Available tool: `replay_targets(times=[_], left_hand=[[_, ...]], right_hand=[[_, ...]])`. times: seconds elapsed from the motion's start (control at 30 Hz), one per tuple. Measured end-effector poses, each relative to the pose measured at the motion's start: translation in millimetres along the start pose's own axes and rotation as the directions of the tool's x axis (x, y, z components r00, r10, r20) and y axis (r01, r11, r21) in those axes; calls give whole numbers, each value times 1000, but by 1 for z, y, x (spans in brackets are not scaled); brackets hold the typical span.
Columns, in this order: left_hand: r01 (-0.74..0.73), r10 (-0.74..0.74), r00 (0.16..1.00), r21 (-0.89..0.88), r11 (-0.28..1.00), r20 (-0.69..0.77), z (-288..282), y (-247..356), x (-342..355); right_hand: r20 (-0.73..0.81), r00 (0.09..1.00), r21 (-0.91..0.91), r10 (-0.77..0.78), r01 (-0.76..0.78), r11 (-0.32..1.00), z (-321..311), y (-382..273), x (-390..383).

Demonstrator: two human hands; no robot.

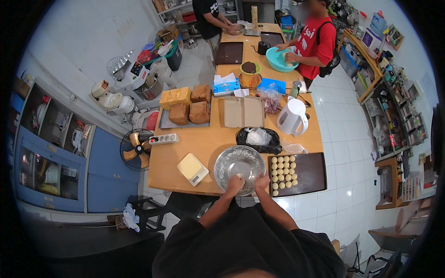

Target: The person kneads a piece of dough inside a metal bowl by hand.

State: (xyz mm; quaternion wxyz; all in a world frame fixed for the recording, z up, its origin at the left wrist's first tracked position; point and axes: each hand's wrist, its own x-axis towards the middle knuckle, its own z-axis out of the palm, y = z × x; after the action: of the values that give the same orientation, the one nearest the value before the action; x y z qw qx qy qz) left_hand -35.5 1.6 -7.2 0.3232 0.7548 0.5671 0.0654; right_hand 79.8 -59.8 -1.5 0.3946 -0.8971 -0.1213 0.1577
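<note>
A flour-dusted steel bowl [239,161] sits near the table's front edge. My left hand [235,184] reaches into its near left side, floury fingers curled; what they hold is too small to make out. My right hand [262,181] grips the bowl's right rim. To the right, a dark tray [308,173] bears several pale dough balls [281,172]. A yellow-topped digital scale [192,166] lies left of the bowl, and a black bag with clear plastic [257,138] lies behind it.
Farther along the wooden table [163,182] are loaves [179,114], a flat cardboard box [241,111], a white kettle [291,118] and a power strip [164,137]. A co-worker in red [311,41] works at a turquoise bowl [281,58]; another in black [207,18] stands at the far left end.
</note>
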Motion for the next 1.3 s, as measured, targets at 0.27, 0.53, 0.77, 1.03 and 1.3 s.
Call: replay_targets(times=[0.27, 0.53, 0.77, 1.03, 1.3], left_hand=[[531, -283, 761, -309, 789, 584, -16, 4, 17], [456, -317, 801, -175, 873, 508, -5, 18, 29], [313, -321, 942, 90, 946, 96, 61, -47, 62], [335, -339, 934, 54, 941, 110, 50, -5, 54], [318, -327, 944, 140, 938, 45, 46, 14, 53]], right_hand=[[30, 1000, -17, -4, 5, 1000, -8, -8, -2], [30, 999, -62, -16, 18, 998, 5, 7, 13], [175, 975, -56, -139, 151, 987, -10, -36, 9], [104, 980, -104, -172, 183, 978, 2, -11, 26], [131, 976, -50, -173, 181, 982, -7, -18, 29]])
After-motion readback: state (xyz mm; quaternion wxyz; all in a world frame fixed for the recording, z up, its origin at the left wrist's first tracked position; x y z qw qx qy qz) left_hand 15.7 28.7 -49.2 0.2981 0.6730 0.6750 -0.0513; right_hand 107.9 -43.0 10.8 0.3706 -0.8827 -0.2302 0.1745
